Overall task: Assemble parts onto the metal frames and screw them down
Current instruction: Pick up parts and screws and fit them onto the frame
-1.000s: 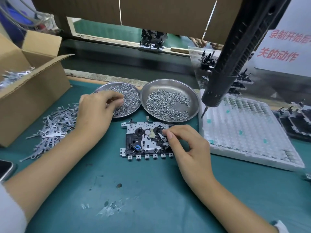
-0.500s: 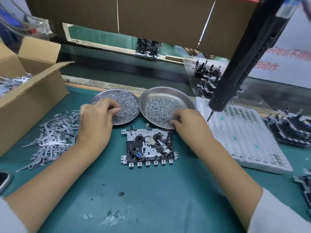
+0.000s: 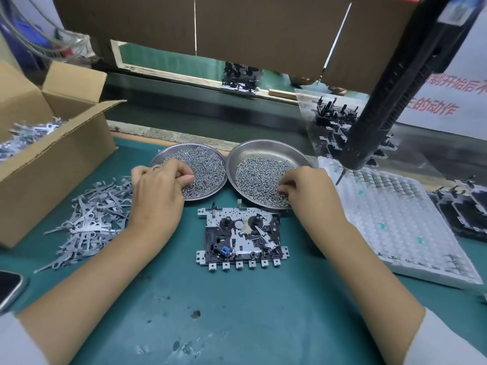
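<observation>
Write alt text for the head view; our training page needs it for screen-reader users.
A person's left hand and right hand each pick with curled fingers in one of two steel dishes, the left dish and the right dish, behind a metal frame on a green mat. A hanging electric screwdriver is at right, loose metal levers at left.

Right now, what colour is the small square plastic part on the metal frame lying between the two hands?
Blue, on the metal frame; the small square plastic part shows best in the head view.

Green bench mat [image 3: 237, 312]; metal frame [image 3: 241, 239]; two screw dishes [image 3: 266, 148]; box [image 3: 52, 154].
</observation>
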Available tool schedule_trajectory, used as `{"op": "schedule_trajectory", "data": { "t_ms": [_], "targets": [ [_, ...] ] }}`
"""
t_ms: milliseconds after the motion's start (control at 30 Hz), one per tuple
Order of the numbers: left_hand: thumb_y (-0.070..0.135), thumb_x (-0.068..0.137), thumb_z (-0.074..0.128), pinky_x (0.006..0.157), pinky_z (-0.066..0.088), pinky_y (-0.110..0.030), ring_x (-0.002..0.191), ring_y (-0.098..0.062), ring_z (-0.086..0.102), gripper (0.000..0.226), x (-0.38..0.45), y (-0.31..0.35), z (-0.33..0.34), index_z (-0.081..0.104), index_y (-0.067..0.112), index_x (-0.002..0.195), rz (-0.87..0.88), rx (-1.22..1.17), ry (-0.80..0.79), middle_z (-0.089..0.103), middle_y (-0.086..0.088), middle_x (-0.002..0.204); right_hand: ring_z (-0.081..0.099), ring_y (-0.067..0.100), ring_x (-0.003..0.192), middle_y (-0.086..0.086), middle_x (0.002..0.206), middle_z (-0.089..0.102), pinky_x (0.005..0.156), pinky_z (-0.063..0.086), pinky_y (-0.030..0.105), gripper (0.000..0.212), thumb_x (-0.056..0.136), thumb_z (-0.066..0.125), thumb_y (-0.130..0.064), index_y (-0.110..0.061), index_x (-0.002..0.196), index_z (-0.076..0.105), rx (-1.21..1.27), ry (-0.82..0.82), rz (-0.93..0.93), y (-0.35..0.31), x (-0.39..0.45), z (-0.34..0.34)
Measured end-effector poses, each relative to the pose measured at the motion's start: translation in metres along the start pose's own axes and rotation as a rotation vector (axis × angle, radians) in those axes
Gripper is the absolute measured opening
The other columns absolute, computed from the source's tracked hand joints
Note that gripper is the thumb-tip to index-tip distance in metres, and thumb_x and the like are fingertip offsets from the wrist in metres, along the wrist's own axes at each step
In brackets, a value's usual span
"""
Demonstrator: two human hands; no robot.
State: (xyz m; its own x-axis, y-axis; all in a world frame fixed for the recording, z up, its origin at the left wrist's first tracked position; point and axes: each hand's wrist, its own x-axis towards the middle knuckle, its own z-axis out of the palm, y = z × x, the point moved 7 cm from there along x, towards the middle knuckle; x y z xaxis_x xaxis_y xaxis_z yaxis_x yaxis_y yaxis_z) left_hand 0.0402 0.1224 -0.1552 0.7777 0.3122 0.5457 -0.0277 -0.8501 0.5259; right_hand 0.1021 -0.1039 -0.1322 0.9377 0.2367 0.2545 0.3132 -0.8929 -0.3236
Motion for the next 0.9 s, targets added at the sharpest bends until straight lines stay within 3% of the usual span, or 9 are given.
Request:
{"op": "schedule_trajectory", "data": {
  "t_ms": [167, 267, 400, 600, 733, 900],
  "targets": [
    [0.006, 0.090, 0.060, 0.080, 0.020, -0.025, 0.075, -0.026, 0.055, 0.006, -0.001, 0.006, -0.004, 0.064, 0.009, 0.088, 0.046, 0.010, 0.011, 0.067, -0.003, 0.080, 0.062, 0.028, 0.088, 0.011, 0.088, 0.071, 0.080, 0.050, 0.039, 0.014, 0.087, 0.061, -0.005, -0.008, 0.091, 0.073, 0.068, 0.055, -0.036, -0.004, 0.004, -0.002],
    [0.005, 0.090, 0.059, 0.081, 0.022, -0.026, 0.080, -0.028, 0.058, 0.006, -0.002, 0.009, -0.004, 0.064, 0.007, 0.089, 0.065, -0.006, 0.005, 0.068, -0.006, 0.087, 0.065, 0.021, 0.087, 0.009, 0.091, 0.072, 0.087, 0.048, 0.031, 0.013, 0.086, 0.066, -0.005, -0.006, 0.097, 0.074, 0.259, 0.107, -0.018, -0.004, 0.004, -0.006],
    [0.011, 0.093, 0.056, 0.079, 0.020, -0.027, 0.079, -0.027, 0.058, 0.008, -0.002, 0.010, -0.002, 0.063, 0.009, 0.091, 0.058, -0.008, -0.017, 0.067, -0.001, 0.087, 0.060, 0.010, 0.076, 0.000, 0.082, 0.068, 0.073, 0.043, 0.010, 0.017, 0.083, 0.071, -0.006, -0.009, 0.099, 0.073, 0.402, 0.083, 0.041, -0.001, 0.003, -0.003],
    [0.016, 0.093, 0.057, 0.075, 0.014, -0.028, 0.077, -0.025, 0.057, 0.007, -0.002, 0.011, 0.002, 0.062, 0.012, 0.091, 0.062, 0.044, -0.026, 0.067, -0.001, 0.084, 0.062, 0.013, 0.075, -0.001, 0.077, 0.065, 0.072, 0.045, 0.014, 0.015, 0.079, 0.075, -0.007, -0.010, 0.094, 0.073, 0.456, 0.052, 0.084, 0.001, 0.003, 0.002],
    [0.017, 0.092, 0.058, 0.073, 0.013, -0.028, 0.081, -0.026, 0.056, 0.005, -0.002, 0.012, 0.004, 0.062, 0.014, 0.089, 0.070, 0.081, -0.038, 0.067, -0.001, 0.083, 0.056, 0.004, 0.067, -0.004, 0.072, 0.062, 0.063, 0.039, 0.002, 0.014, 0.077, 0.077, -0.006, -0.009, 0.089, 0.072, 0.504, 0.015, 0.100, 0.005, 0.006, 0.003],
    [0.016, 0.092, 0.058, 0.074, 0.012, -0.028, 0.081, -0.028, 0.055, 0.005, -0.002, 0.011, 0.005, 0.061, 0.015, 0.088, 0.065, 0.099, -0.051, 0.066, -0.003, 0.080, 0.054, -0.005, 0.066, -0.001, 0.077, 0.065, 0.063, 0.039, -0.002, 0.014, 0.079, 0.075, -0.004, -0.010, 0.090, 0.071, 0.529, 0.004, 0.093, 0.005, 0.007, 0.003]
  ]
}}
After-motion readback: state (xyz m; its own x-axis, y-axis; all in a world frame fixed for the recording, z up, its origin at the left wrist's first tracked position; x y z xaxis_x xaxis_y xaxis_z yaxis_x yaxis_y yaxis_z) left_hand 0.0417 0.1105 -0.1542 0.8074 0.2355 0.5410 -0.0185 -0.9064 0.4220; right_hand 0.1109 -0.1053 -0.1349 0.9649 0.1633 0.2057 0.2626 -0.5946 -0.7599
